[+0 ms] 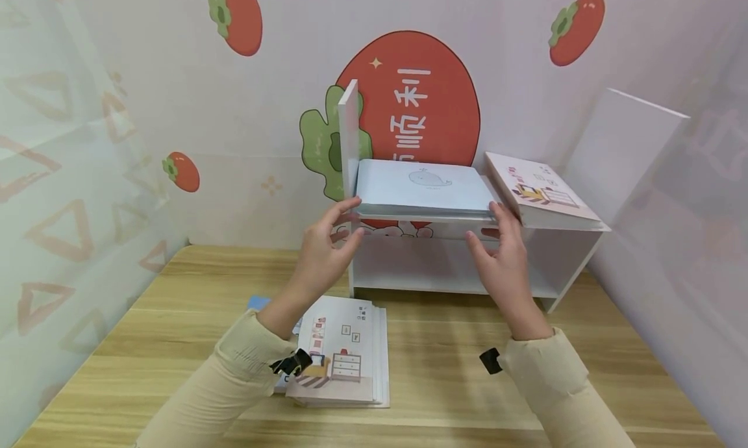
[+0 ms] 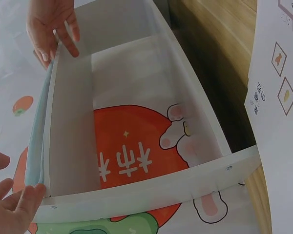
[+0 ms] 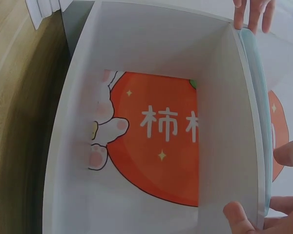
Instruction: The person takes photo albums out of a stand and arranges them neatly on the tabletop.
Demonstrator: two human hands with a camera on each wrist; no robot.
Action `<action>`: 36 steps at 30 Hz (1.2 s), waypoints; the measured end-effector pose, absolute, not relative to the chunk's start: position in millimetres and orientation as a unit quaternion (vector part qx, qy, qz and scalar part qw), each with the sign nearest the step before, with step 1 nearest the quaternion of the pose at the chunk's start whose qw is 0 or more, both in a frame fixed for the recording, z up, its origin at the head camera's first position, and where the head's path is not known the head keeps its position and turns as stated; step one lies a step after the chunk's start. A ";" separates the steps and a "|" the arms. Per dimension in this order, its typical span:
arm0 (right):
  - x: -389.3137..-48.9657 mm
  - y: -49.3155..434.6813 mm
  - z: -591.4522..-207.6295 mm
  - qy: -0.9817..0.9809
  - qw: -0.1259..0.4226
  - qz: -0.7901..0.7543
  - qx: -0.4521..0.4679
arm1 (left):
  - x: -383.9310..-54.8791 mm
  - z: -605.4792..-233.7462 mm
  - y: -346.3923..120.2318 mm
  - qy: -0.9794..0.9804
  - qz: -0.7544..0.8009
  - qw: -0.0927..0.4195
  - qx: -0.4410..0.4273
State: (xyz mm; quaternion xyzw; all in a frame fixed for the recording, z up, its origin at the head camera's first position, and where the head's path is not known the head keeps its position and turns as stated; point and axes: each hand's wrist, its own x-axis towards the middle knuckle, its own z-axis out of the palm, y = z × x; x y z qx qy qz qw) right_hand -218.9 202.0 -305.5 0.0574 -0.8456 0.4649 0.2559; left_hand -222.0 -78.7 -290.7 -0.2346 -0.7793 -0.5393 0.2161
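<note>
A pale blue book point(image 1: 421, 187) with a whale drawing lies flat on the upper board of a white shelf point(image 1: 456, 282). My left hand point(image 1: 324, 250) touches the front left corner of this book, its fingers loosely bent. At the front right corner is my right hand point(image 1: 504, 263), its fingers against the book's edge and its thumb lower, in front of the board. From the right wrist view, the book's thin edge point(image 3: 259, 97) runs along the shelf board between both hands. Neither hand visibly wraps round the book.
Another book point(image 1: 543, 191), with a room drawing, lies on the shelf's right part beside an upright white panel point(image 1: 622, 149). A stack of books point(image 1: 345, 370) sits on the wooden table point(image 1: 432, 370) below my left forearm. Printed walls stand behind and at both sides.
</note>
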 end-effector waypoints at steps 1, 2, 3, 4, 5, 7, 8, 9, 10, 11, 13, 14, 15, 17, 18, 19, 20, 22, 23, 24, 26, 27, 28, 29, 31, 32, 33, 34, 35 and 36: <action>-219.3 202.2 -305.5 -0.846 0.257 0.464 0.059 | -221.9 -290.8 -78.6 -0.777 -0.542 0.218 -0.233; -219.6 202.4 -305.6 -0.846 0.259 0.462 0.060 | -222.1 -290.9 -78.5 -0.775 -0.546 0.219 -0.230; -219.8 202.5 -305.7 -0.847 0.261 0.460 0.060 | -222.2 -291.1 -78.5 -0.773 -0.549 0.221 -0.228; -219.8 202.6 -306.0 -0.847 0.263 0.459 0.060 | -222.3 -291.4 -78.5 -0.771 -0.553 0.223 -0.226; -219.7 202.7 -306.3 -0.847 0.264 0.458 0.060 | -222.4 -291.8 -78.6 -0.770 -0.554 0.225 -0.223; -218.6 202.5 -306.9 -0.845 0.265 0.460 0.060 | -222.7 -293.0 -78.7 -0.767 -0.558 0.227 -0.220; -217.7 202.2 -307.1 -0.844 0.264 0.462 0.060 | -222.9 -293.5 -78.7 -0.765 -0.561 0.228 -0.219; -216.7 201.7 -307.4 -0.842 0.263 0.466 0.059 | -223.1 -294.2 -78.7 -0.763 -0.564 0.230 -0.218; -215.4 201.2 -307.6 -0.840 0.262 0.471 0.059 | -223.2 -294.8 -78.6 -0.760 -0.567 0.232 -0.216; -214.1 200.7 -307.9 -0.837 0.262 0.477 0.060 | -223.2 -295.3 -78.4 -0.757 -0.570 0.234 -0.215; -211.1 199.3 -308.4 -0.830 0.263 0.488 0.059 | -222.4 -295.6 -77.8 -0.750 -0.578 0.239 -0.214; -209.5 198.6 -308.7 -0.825 0.266 0.494 0.059 | -221.6 -295.5 -77.3 -0.747 -0.582 0.242 -0.213; -207.9 198.0 -308.9 -0.820 0.270 0.500 0.059 | -220.8 -295.5 -76.8 -0.745 -0.584 0.244 -0.212; -205.2 196.5 -309.6 -0.808 0.283 0.513 0.058 | -219.5 -295.1 -75.5 -0.741 -0.587 0.247 -0.213; -204.2 195.7 -309.9 -0.802 0.290 0.519 0.058 | -218.8 -294.6 -74.8 -0.740 -0.587 0.249 -0.213; -203.5 195.1 -310.2 -0.797 0.297 0.523 0.057 | -218.7 -294.1 -73.9 -0.738 -0.588 0.250 -0.214; -202.9 194.4 -310.4 -0.792 0.305 0.526 0.057 | -219.4 -293.8 -73.0 -0.737 -0.589 0.252 -0.213; -202.6 193.5 -311.0 -0.783 0.318 0.532 0.053 | -222.0 -293.4 -72.2 -0.737 -0.591 0.255 -0.206; -202.7 193.2 -311.3 -0.780 0.324 0.533 0.052 | -223.0 -293.0 -72.1 -0.738 -0.592 0.255 -0.200; -202.8 193.2 -311.6 -0.777 0.330 0.534 0.048 | -224.6 -293.0 -72.4 -0.738 -0.595 0.252 -0.193; -203.1 193.9 -312.1 -0.771 0.342 0.536 0.040 | -227.6 -293.6 -73.6 -0.743 -0.596 0.246 -0.179; -203.4 194.7 -312.3 -0.769 0.347 0.535 0.036 | -228.7 -293.8 -74.5 -0.747 -0.594 0.242 -0.175; -204.1 195.6 -312.4 -0.769 0.353 0.532 0.033 | -229.9 -294.2 -75.6 -0.750 -0.592 0.237 -0.172; -205.1 196.8 -312.4 -0.769 0.357 0.528 0.032 | -230.5 -293.8 -76.7 -0.755 -0.589 0.231 -0.172; -207.7 198.9 -312.5 -0.770 0.361 0.524 0.031 | -232.2 -293.2 -78.1 -0.763 -0.582 0.220 -0.175; -209.3 199.7 -312.5 -0.771 0.362 0.523 0.032 | -232.9 -292.4 -78.6 -0.765 -0.581 0.213 -0.178; -211.3 200.5 -312.5 -0.771 0.362 0.523 0.035 | -233.5 -291.7 -78.7 -0.766 -0.582 0.205 -0.180; -213.2 200.8 -312.4 -0.770 0.362 0.524 0.036 | -233.8 -291.0 -78.8 -0.766 -0.584 0.197 -0.182; -214.9 200.8 -312.3 -0.766 0.360 0.530 0.038 | -233.6 -289.9 -78.6 -0.767 -0.586 0.189 -0.182; -216.3 200.6 -312.2 -0.763 0.357 0.537 0.039 | -233.8 -289.4 -78.2 -0.765 -0.590 0.182 -0.182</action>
